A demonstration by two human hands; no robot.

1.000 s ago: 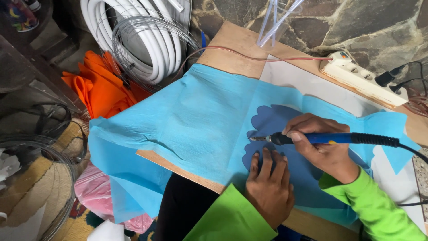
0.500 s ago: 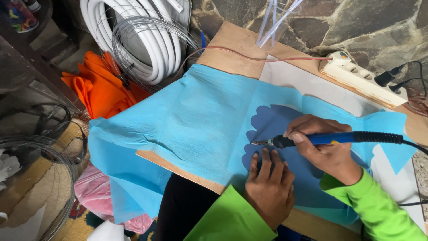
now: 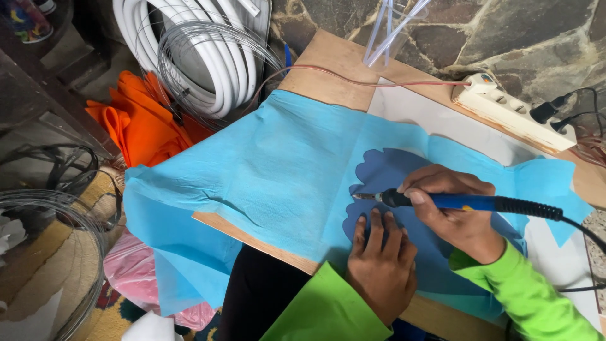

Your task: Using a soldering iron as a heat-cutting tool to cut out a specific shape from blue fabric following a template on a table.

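My right hand (image 3: 451, 211) grips a blue-handled soldering iron (image 3: 467, 202), its metal tip resting at the left edge of a dark blue scalloped template (image 3: 385, 173). That template lies under a light blue fabric sheet (image 3: 278, 177) spread over a wooden board (image 3: 328, 63). My left hand (image 3: 379, 268) lies flat, fingers spread, on the fabric just below the tip. The tool's black cord runs off to the right.
A white power strip (image 3: 511, 110) sits at the board's far right edge against a stone wall. White hose coils (image 3: 196, 57) and wire loops lie at the back left, orange cloth (image 3: 142, 123) beside them. Pink plastic (image 3: 148, 275) and a wire ring (image 3: 57, 252) are at left.
The soldering iron tip and my right hand have shifted slightly along the template's left edge. My left hand stays pressed on the fabric.
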